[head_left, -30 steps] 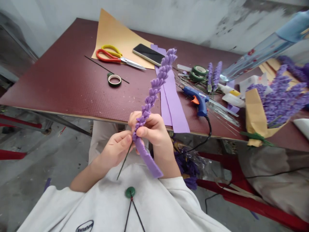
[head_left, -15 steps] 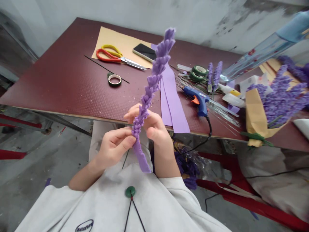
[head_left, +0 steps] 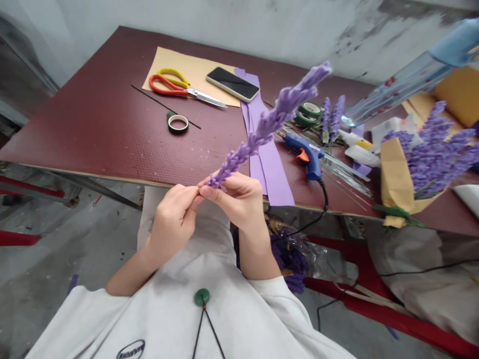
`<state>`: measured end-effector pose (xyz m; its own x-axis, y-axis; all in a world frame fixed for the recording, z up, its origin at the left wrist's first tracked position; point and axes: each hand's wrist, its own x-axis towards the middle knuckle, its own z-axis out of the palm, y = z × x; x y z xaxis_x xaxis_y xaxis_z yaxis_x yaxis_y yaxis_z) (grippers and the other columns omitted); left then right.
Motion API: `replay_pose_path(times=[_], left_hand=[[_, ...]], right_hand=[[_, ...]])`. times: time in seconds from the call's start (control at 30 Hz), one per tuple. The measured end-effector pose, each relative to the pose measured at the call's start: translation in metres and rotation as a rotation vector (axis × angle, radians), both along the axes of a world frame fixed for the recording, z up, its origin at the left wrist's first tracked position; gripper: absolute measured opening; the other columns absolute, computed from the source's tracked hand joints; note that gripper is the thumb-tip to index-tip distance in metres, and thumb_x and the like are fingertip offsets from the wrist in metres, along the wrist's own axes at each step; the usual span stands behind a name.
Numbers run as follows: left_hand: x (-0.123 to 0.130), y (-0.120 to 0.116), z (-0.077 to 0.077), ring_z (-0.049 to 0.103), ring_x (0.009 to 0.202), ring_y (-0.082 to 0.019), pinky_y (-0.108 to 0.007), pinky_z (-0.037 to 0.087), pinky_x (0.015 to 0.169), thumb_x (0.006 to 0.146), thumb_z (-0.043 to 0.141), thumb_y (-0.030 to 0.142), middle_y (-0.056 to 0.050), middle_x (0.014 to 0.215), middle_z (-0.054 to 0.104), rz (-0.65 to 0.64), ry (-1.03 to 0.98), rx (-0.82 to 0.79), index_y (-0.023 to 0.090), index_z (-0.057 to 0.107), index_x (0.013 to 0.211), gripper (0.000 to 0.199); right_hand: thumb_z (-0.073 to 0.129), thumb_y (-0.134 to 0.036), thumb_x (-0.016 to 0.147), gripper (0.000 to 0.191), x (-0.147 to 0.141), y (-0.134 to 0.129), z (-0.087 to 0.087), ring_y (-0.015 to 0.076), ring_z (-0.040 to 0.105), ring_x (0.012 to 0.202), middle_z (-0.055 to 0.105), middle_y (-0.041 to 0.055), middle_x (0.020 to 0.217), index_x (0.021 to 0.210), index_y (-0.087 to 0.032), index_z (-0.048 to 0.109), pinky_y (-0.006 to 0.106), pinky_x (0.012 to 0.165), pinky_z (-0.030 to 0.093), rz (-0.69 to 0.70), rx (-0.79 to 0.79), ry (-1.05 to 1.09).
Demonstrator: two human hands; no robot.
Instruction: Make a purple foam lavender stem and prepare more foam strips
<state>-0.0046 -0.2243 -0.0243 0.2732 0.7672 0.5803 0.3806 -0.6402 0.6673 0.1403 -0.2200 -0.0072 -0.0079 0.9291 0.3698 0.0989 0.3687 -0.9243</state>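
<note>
A purple lavender flower point(head_left: 259, 134) made of felt slants up and to the right from my hands, its tip over the right part of the table. My right hand point(head_left: 242, 203) is closed around its lower end, thumb and fingers pinching there. My left hand point(head_left: 174, 215) is closed too, its fingertips meeting the right thumb at the base of the flower. The loose end of the felt strip is hidden by my hands. Behind the flower lie flat purple felt strips point(head_left: 275, 174).
Scissors point(head_left: 187, 92), a phone point(head_left: 232, 84) and a roll of dark tape point(head_left: 177, 123) lie on the dark red table point(head_left: 93, 124). A blue glue gun point(head_left: 309, 155), wires, a wrapped lavender bouquet point(head_left: 430, 149) and a clear bottle point(head_left: 404, 80) are on the right.
The flower has tipped over to the right and its lower end has risen. My right hand, loosely open before, now pinches the base. The hanging felt end has gone out of sight.
</note>
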Motion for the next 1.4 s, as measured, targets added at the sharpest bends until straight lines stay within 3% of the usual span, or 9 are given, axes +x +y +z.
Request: replay_pose_path(times=[0.2, 0.43, 0.73, 0.8, 0.87, 0.97, 1.03, 1.2, 1.4], left_hand=[[0.004, 0.003, -0.003, 0.058, 0.073, -0.015, -0.026, 0.044, 0.069, 0.095, 0.041, 0.024, -0.005, 0.078, 0.065, -0.007, -0.017, -0.155, 0.015, 0.061, 0.080, 0.027], [0.007, 0.003, -0.006, 0.057, 0.060, -0.012, -0.023, 0.046, 0.060, 0.080, 0.065, 0.046, -0.001, 0.065, 0.062, -0.362, -0.687, -0.882, 0.015, 0.067, 0.076, 0.032], [0.019, -0.009, -0.002, 0.041, 0.045, -0.006, -0.020, 0.042, 0.051, 0.075, 0.071, 0.039, 0.005, 0.047, 0.042, -0.820, -1.091, -1.420, 0.015, 0.058, 0.062, 0.031], [0.021, -0.011, 0.001, 0.040, 0.047, -0.006, -0.018, 0.041, 0.050, 0.073, 0.073, 0.038, 0.005, 0.048, 0.042, -0.792, -1.109, -1.425, 0.015, 0.058, 0.062, 0.030], [0.020, -0.012, 0.004, 0.042, 0.050, -0.006, -0.018, 0.040, 0.050, 0.071, 0.075, 0.035, 0.004, 0.053, 0.046, -0.654, -1.085, -1.344, 0.014, 0.060, 0.065, 0.026], [0.017, -0.014, 0.005, 0.049, 0.054, -0.007, -0.019, 0.043, 0.053, 0.073, 0.074, 0.033, 0.002, 0.060, 0.054, -0.404, -0.929, -1.106, 0.015, 0.063, 0.069, 0.022], [0.015, -0.014, 0.003, 0.053, 0.058, -0.009, -0.020, 0.045, 0.056, 0.076, 0.071, 0.034, 0.001, 0.065, 0.059, -0.292, -0.775, -0.903, 0.016, 0.064, 0.072, 0.020], [0.013, -0.015, -0.004, 0.051, 0.062, -0.010, -0.022, 0.042, 0.058, 0.084, 0.063, 0.031, 0.001, 0.066, 0.056, -0.189, -0.484, -0.476, 0.018, 0.064, 0.074, 0.016], [0.009, -0.013, -0.007, 0.056, 0.065, -0.012, -0.024, 0.047, 0.063, 0.084, 0.062, 0.041, -0.003, 0.074, 0.064, -0.355, -0.560, -0.673, 0.018, 0.070, 0.089, 0.025]], right_hand=[[0.073, -0.026, 0.072, 0.005, -0.003, 0.005, -0.002, 0.0091, 0.060, 0.065, 0.066, -0.0002, 0.077, 0.069, -0.022, 0.073, 0.022, 0.057, 0.051, -0.046, -0.063, 0.089], [0.071, -0.024, 0.074, 0.004, 0.010, 0.014, -0.004, 0.0083, 0.060, 0.050, 0.059, -0.0021, 0.074, 0.076, -0.019, 0.071, 0.021, 0.041, 0.048, 0.400, -0.246, 0.419], [0.065, -0.047, 0.077, 0.029, -0.003, 0.043, -0.044, 0.0131, 0.054, 0.071, 0.056, 0.0019, 0.069, 0.069, -0.019, 0.064, 0.029, 0.067, 0.047, 0.698, 0.109, 0.479], [0.064, -0.049, 0.077, 0.030, -0.003, 0.043, -0.044, 0.0138, 0.053, 0.072, 0.054, 0.0014, 0.067, 0.067, -0.020, 0.063, 0.030, 0.069, 0.046, 0.735, 0.146, 0.499], [0.062, -0.047, 0.079, 0.027, 0.002, 0.037, -0.038, 0.0131, 0.054, 0.074, 0.057, 0.0020, 0.076, 0.073, -0.021, 0.065, 0.029, 0.071, 0.046, 0.712, 0.091, 0.465], [0.061, -0.051, 0.080, 0.034, 0.017, 0.020, -0.018, 0.0141, 0.057, 0.085, 0.059, 0.0045, 0.100, 0.097, -0.022, 0.067, 0.030, 0.077, 0.047, 0.549, -0.034, 0.296], [0.070, -0.057, 0.068, 0.052, 0.025, 0.007, -0.003, 0.0145, 0.057, 0.084, 0.061, 0.0034, 0.097, 0.106, -0.022, 0.065, 0.029, 0.078, 0.047, 0.446, -0.015, 0.151], [0.076, -0.030, 0.070, 0.018, 0.027, -0.009, 0.015, 0.0102, 0.055, 0.071, 0.062, -0.0007, 0.075, 0.077, -0.018, 0.065, 0.023, 0.067, 0.045, 0.164, -0.005, -0.158], [0.068, -0.022, 0.077, 0.007, 0.025, 0.000, 0.004, 0.0078, 0.057, 0.062, 0.059, -0.0014, 0.071, 0.078, -0.016, 0.064, 0.020, 0.057, 0.047, 0.373, -0.136, 0.111]])
